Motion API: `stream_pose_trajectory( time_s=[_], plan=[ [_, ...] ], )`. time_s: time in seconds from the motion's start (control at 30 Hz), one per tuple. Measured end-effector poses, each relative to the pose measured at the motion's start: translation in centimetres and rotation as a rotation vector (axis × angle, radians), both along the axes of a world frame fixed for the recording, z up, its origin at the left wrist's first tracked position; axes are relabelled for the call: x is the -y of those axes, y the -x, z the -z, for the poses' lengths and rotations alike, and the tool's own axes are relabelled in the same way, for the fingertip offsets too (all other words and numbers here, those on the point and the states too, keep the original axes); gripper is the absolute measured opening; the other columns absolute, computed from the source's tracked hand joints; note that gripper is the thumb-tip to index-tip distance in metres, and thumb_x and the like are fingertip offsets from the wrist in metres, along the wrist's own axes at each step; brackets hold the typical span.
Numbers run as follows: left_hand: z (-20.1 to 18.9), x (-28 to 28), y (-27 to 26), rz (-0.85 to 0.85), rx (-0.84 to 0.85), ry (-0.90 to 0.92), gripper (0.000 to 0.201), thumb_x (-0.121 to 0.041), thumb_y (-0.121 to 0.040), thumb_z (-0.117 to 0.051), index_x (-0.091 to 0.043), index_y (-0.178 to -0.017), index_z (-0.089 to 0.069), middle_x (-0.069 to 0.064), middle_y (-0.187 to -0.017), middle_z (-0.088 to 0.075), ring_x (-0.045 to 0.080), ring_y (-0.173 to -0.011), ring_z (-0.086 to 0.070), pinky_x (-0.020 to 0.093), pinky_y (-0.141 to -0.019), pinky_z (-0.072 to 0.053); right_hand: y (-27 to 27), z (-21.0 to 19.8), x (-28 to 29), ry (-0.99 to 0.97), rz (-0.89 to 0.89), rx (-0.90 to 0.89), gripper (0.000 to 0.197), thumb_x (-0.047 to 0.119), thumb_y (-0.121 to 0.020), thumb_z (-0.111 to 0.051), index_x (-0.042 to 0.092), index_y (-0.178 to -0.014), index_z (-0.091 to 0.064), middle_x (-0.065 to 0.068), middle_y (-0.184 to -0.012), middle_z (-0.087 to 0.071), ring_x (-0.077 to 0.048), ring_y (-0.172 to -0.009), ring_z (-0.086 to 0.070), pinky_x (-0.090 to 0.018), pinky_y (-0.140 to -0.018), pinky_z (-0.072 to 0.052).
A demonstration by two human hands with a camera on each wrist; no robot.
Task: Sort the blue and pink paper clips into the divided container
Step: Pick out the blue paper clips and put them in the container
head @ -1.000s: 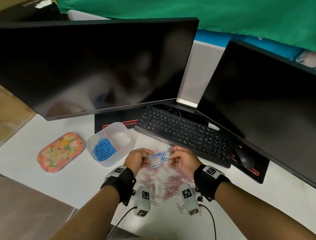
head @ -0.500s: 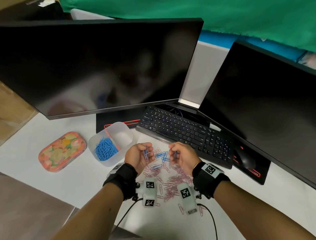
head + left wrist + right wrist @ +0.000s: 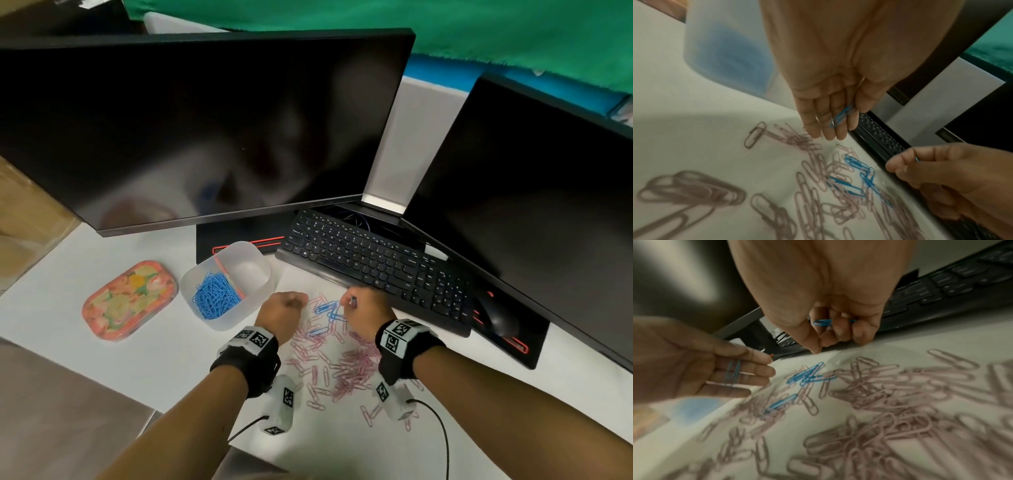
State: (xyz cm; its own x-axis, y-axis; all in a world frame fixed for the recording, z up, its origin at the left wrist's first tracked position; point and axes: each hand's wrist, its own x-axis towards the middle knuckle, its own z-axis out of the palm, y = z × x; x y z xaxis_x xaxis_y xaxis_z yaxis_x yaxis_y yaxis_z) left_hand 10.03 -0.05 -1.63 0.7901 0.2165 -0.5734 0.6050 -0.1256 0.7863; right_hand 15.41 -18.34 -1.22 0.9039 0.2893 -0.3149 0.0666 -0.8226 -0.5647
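- Left hand point(image 3: 281, 310) hovers just right of the divided container point(image 3: 255, 262); a blue clip point(image 3: 841, 116) lies across its nearly straight fingers point(image 3: 827, 121), under the thumb.
- Right hand point(image 3: 368, 313) sits curled near the keyboard point(image 3: 376, 260), its fingers closed around a held blue clip point(image 3: 823, 322).
- The container's left compartment holds stored blue clips point(image 3: 215, 296); the right compartment looks bare.
- Loose blue clips point(image 3: 327, 313) lie between the hands, at the far edge of the pink clips point(image 3: 342, 366) spread on the table point(image 3: 164, 359).
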Motion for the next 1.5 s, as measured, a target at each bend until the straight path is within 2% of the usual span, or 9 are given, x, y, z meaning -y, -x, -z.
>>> stream_pose_trajectory(
  time_s=[0.13,0.23,0.3,0.53,0.73,1.0,1.17,1.37,1.5],
  plan=[
    [-0.4,-0.1,0.6,-0.044,0.050,-0.130,0.032,-0.008,-0.092,-0.039,-0.026,-0.084,-0.065,-0.006,-0.081,-0.070,0.018,-0.081,-0.064,0.036,-0.079,-0.056,-0.4,0.2,-0.8,0.117,-0.261,0.093,0.034,0.000,-0.085,-0.053,0.023,-0.105,-0.065,0.005,-0.102,-0.056,-0.018,-0.079,-0.059,-0.031,-0.066,-0.052],
    [-0.7,0.5,0.6,-0.042,0.099,-0.179,0.031,-0.009,-0.093,-0.039,-0.023,-0.083,-0.064,-0.002,-0.071,-0.060,0.018,-0.066,-0.055,0.029,-0.064,-0.048,-0.7,0.3,-1.3,0.231,-0.462,0.117,0.044,0.001,-0.084,-0.056,0.028,-0.119,-0.061,0.002,-0.106,-0.052,-0.021,-0.087,-0.059,-0.037,-0.072,-0.055],
    [-1.2,1.2,0.6,0.067,0.113,-0.263,0.022,-0.015,-0.094,-0.043,-0.019,-0.087,-0.063,-0.002,-0.073,-0.060,0.017,-0.069,-0.055,0.026,-0.067,-0.043,-1.0,0.3,-1.4,0.258,-0.526,0.123,0.043,0.007,-0.086,-0.060,0.026,-0.125,-0.058,0.001,-0.108,-0.051,-0.020,-0.090,-0.058,-0.036,-0.074,-0.056],
    [-0.9,1.6,0.5,0.220,0.023,-0.461,0.019,-0.015,-0.088,-0.045,-0.021,-0.084,-0.063,-0.001,-0.088,-0.068,0.020,-0.086,-0.062,0.025,-0.075,-0.047,-1.5,0.6,-1.8,0.243,-0.556,0.132,0.010,0.017,-0.090,-0.058,0.020,-0.095,-0.065,0.002,-0.097,-0.052,-0.019,-0.084,-0.054,-0.031,-0.068,-0.047],
    [-0.5,1.2,0.5,0.237,0.012,-0.474,0.019,-0.016,-0.088,-0.047,-0.022,-0.084,-0.065,-0.001,-0.088,-0.068,0.019,-0.085,-0.062,0.025,-0.075,-0.048,-1.5,0.8,-1.3,0.153,-0.426,0.055,0.011,0.023,-0.089,-0.062,0.016,-0.090,-0.069,0.000,-0.098,-0.059,-0.020,-0.086,-0.059,-0.033,-0.075,-0.051],
    [0.1,1.6,0.2,0.337,-0.005,-0.488,0.021,-0.011,-0.083,-0.052,-0.027,-0.080,-0.065,-0.006,-0.089,-0.066,0.015,-0.086,-0.060,0.022,-0.072,-0.045,-2.4,-0.4,0.9,-0.223,0.025,-0.271,0.018,0.019,-0.082,-0.072,0.011,-0.098,-0.073,-0.001,-0.105,-0.069,-0.016,-0.097,-0.063,-0.020,-0.074,-0.046],
    [0.4,2.2,0.1,0.521,0.014,-0.567,0.018,-0.014,-0.080,-0.056,-0.026,-0.086,-0.067,-0.006,-0.095,-0.064,0.017,-0.092,-0.061,0.024,-0.081,-0.048,-2.2,-0.6,1.4,-0.546,0.232,-0.502,0.020,0.003,-0.089,-0.060,0.003,-0.108,-0.065,-0.008,-0.085,-0.069,-0.012,-0.059,-0.048,-0.020,-0.051,-0.037],
    [0.2,2.9,0.2,0.652,0.038,-0.703,0.013,-0.019,-0.078,-0.058,-0.024,-0.086,-0.067,-0.005,-0.094,-0.062,0.014,-0.082,-0.056,0.026,-0.072,-0.049,-1.5,-0.7,0.6,-0.801,0.474,-0.735,0.021,0.005,-0.086,-0.036,0.008,-0.081,-0.056,-0.007,-0.068,-0.051,-0.018,-0.058,-0.044,-0.030,-0.056,-0.033],
    [-0.1,3.1,0.4,0.657,0.034,-0.716,0.004,-0.021,-0.078,-0.060,-0.025,-0.076,-0.059,-0.004,-0.089,-0.060,0.016,-0.082,-0.058,0.031,-0.075,-0.053,-1.6,-0.9,0.2,-0.788,0.467,-0.783,0.018,0.019,-0.090,-0.042,0.015,-0.073,-0.047,-0.002,-0.061,-0.044,-0.017,-0.052,-0.041,-0.028,-0.052,-0.031]
  ],
)
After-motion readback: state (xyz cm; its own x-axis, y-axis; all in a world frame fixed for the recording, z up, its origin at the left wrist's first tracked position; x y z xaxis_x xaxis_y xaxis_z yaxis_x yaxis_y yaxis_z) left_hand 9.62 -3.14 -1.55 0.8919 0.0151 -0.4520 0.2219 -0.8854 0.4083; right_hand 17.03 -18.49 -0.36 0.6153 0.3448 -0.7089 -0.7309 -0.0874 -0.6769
